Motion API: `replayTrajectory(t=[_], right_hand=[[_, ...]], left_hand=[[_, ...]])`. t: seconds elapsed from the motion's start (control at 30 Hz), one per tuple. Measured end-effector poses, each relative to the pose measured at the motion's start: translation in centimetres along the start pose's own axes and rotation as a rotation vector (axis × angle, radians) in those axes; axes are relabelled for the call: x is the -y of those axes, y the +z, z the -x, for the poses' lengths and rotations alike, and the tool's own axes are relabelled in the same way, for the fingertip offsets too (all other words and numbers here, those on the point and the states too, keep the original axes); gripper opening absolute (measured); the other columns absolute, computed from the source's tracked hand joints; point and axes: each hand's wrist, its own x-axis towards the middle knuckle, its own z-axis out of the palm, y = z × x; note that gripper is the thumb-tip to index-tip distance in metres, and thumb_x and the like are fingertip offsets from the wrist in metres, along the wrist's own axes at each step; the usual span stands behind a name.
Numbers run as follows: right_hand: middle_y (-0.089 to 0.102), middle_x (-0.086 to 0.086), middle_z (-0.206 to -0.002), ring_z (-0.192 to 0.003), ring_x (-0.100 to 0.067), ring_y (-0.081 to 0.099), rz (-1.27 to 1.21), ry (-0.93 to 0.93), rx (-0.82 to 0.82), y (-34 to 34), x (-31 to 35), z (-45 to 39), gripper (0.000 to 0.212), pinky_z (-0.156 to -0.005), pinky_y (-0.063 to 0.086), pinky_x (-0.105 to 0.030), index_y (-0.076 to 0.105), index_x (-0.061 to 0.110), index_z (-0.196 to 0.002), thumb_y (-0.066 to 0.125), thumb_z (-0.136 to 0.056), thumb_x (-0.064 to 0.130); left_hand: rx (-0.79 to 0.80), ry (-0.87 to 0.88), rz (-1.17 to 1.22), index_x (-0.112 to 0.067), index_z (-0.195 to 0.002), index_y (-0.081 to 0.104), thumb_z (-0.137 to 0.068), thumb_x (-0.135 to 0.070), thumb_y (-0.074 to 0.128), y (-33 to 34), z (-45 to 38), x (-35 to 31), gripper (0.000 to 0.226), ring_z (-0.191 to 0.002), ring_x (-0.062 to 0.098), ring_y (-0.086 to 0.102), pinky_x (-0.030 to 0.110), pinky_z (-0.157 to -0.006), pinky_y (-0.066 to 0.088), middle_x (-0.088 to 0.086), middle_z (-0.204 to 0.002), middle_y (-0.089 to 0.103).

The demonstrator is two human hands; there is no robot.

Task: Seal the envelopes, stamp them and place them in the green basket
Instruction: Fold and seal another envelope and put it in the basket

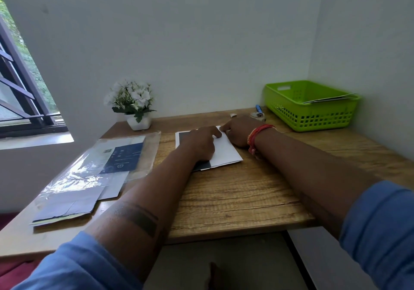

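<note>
Both hands flat on white paper envelope [224, 149] with dark flap: left hand [200, 143] fingers straight, pressing; right hand [238, 130] loosely curled, fingertip on far corner (sealing step, I'd judge). Press evenly along flap; green plastic basket [313, 119] beyond right fingers

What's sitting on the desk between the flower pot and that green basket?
In the head view, a small blue pen-like item and a roll of tape lie near the wall between the flower pot and the green basket; otherwise bare wood.
</note>
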Motion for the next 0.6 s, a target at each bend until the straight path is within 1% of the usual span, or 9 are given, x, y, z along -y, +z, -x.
replayTrajectory(t=[0.13, 0.23, 0.33, 0.4, 0.43, 0.5, 0.53, 0.6], right_hand=[[0.056, -0.005, -0.141, -0.122, -0.027, 0.056, 0.045, 0.004, 0.005, 0.1, 0.3, -0.8, 0.040, -0.102, 0.046, -0.038, 0.058, 0.031, -0.136, 0.044, -0.100, 0.022], [0.057, -0.005, -0.139, -0.123, -0.027, 0.055, 0.020, 0.033, 0.007, 0.0, 0.5, -1.0, 0.040, -0.101, 0.047, -0.039, 0.058, 0.028, -0.136, 0.046, -0.099, 0.022], [0.062, -0.007, -0.130, -0.113, -0.028, 0.059, -0.007, 0.063, -0.037, 0.3, 0.3, -1.0, 0.035, -0.095, 0.050, -0.041, 0.064, 0.026, -0.126, 0.045, -0.096, 0.027], [0.063, -0.007, -0.126, -0.112, -0.028, 0.059, -0.105, 0.109, -0.098, 0.5, -0.1, -1.0, 0.035, -0.092, 0.049, -0.039, 0.064, 0.021, -0.120, 0.042, -0.098, 0.037], [0.064, -0.007, -0.118, -0.110, -0.027, 0.059, -0.164, 0.132, -0.110, 0.6, -0.3, -1.0, 0.038, -0.087, 0.047, -0.036, 0.064, 0.017, -0.113, 0.041, -0.099, 0.043], [0.064, -0.007, -0.099, -0.097, -0.025, 0.062, -0.228, 0.153, -0.086, 0.4, -0.6, -1.0, 0.045, -0.075, 0.041, -0.032, 0.064, 0.015, -0.092, 0.042, -0.099, 0.053], [0.066, -0.007, -0.094, -0.090, -0.024, 0.062, -0.242, 0.166, -0.081, 0.3, -0.8, -1.1, 0.048, -0.072, 0.040, -0.031, 0.064, 0.014, -0.087, 0.045, -0.097, 0.056], [0.067, -0.006, -0.085, -0.080, -0.022, 0.063, -0.292, 0.200, -0.101, 0.0, -0.7, -1.1, 0.049, -0.066, 0.041, -0.030, 0.067, 0.011, -0.082, 0.052, -0.093, 0.057]], left_hand=[[-0.012, 0.005, 0.010, -0.035, -0.135, 0.054, -0.101, -0.011, 0.041, 0.0, 0.1, 0.0, 0.043, -0.131, 0.026, 0.048, 0.034, -0.106, 0.041, 0.004, -0.149, 0.049], [-0.010, 0.006, 0.012, -0.034, -0.136, 0.054, -0.101, -0.011, 0.041, 0.0, 0.1, -0.1, 0.044, -0.130, 0.027, 0.049, 0.036, -0.107, 0.042, 0.005, -0.148, 0.050], [-0.018, 0.003, 0.023, -0.034, -0.136, 0.054, -0.100, -0.011, 0.042, 0.1, 0.1, 0.0, 0.044, -0.130, 0.026, 0.050, 0.034, -0.107, 0.042, 0.004, -0.147, 0.051], [-0.040, 0.003, 0.017, -0.035, -0.136, 0.054, -0.100, -0.011, 0.043, 0.3, 0.0, 0.0, 0.044, -0.130, 0.025, 0.050, 0.032, -0.105, 0.041, 0.003, -0.147, 0.051], [-0.054, 0.001, 0.012, -0.035, -0.135, 0.055, -0.100, -0.012, 0.043, 0.3, 0.0, 0.1, 0.044, -0.130, 0.024, 0.050, 0.031, -0.104, 0.040, 0.002, -0.147, 0.051], [-0.093, -0.009, 0.015, -0.035, -0.135, 0.055, -0.100, -0.014, 0.045, 0.4, 0.0, 0.2, 0.041, -0.131, 0.024, 0.049, 0.032, -0.105, 0.039, 0.001, -0.148, 0.050], [-0.116, -0.014, 0.022, -0.034, -0.134, 0.055, -0.100, -0.016, 0.047, 0.5, 0.0, 0.2, 0.040, -0.132, 0.025, 0.048, 0.033, -0.106, 0.039, 0.001, -0.148, 0.050], [-0.138, -0.019, 0.030, -0.032, -0.135, 0.055, -0.100, -0.018, 0.049, 0.6, -0.1, 0.2, 0.038, -0.133, 0.026, 0.048, 0.035, -0.108, 0.040, 0.003, -0.148, 0.050]])
